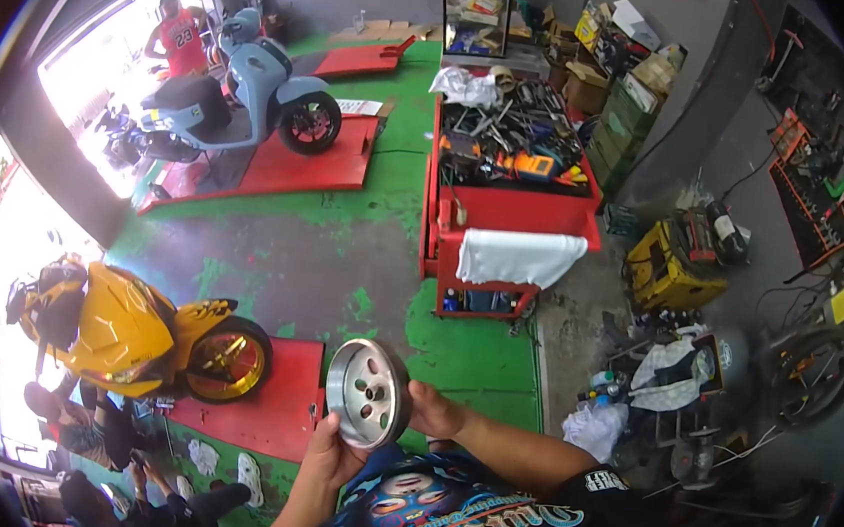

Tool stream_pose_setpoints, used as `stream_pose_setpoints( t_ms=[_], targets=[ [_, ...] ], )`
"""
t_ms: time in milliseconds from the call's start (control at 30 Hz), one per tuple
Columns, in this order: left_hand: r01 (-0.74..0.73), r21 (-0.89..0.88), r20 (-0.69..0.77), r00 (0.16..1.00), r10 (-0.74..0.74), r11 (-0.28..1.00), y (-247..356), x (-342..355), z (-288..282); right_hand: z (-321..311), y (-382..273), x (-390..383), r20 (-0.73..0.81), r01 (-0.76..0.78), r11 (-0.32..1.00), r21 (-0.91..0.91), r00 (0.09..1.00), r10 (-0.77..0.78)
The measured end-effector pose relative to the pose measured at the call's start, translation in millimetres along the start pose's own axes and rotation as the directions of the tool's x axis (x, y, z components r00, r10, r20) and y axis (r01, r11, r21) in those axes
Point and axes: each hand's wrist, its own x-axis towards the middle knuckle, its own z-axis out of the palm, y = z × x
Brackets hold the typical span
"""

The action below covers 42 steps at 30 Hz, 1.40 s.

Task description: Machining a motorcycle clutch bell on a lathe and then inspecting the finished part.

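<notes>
A silvery metal clutch bell (346, 409), cup-shaped with round holes around a central hub, is held up in front of my chest. Its hollow side faces left and up toward the head view. At its lower left edge my left hand (333, 454) grips the rim, thumb along the outside. My right hand (436, 411) is closed against the right side of the drum, with some fingers hidden behind it. Below the bell is the printed front of my dark shirt (440, 511).
A yellow scooter (130, 328) stands left on a red lift platform (268, 421); people crouch beside it. Farther back, a light blue scooter (225, 111) and a person in a red jersey (179, 42). Ahead, a red tool cart (507, 211) with a white cloth; parts clutter the right.
</notes>
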Motion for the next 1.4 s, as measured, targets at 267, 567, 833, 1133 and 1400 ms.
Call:
stream_pose_setpoints(
  t_ms=[267, 567, 833, 1133, 1400],
  targets=[
    [-0.252, 0.222, -0.091, 0.956, 0.277, 0.942, 146, 92, -73, -89, -26, 136, -0.351, -0.208, 0.582, -0.786, 0.925, -0.142],
    [-0.063, 0.756, -0.281, 0.868, 0.409, 0.652, 287, 184, -134, -125, -176, 245, -0.502, -0.411, 0.288, -0.865, 0.709, -0.495],
    [0.053, 0.755, -0.365, 0.862, 0.351, 0.654, 338, 294, -98, -214, -343, 330, -0.308, -0.537, -0.072, -0.84, 0.583, -0.752],
    [-0.019, 0.768, -0.272, 0.895, 0.353, 0.64, 391, 484, -43, -461, -457, 439, 0.114, -0.496, -0.533, -0.685, 0.65, -0.751],
    [-0.091, 0.71, -0.2, 0.925, 0.324, 0.699, 447, 621, -7, -425, -584, 479, -0.299, -0.87, -0.224, -0.438, 0.377, -0.877]
  ],
)
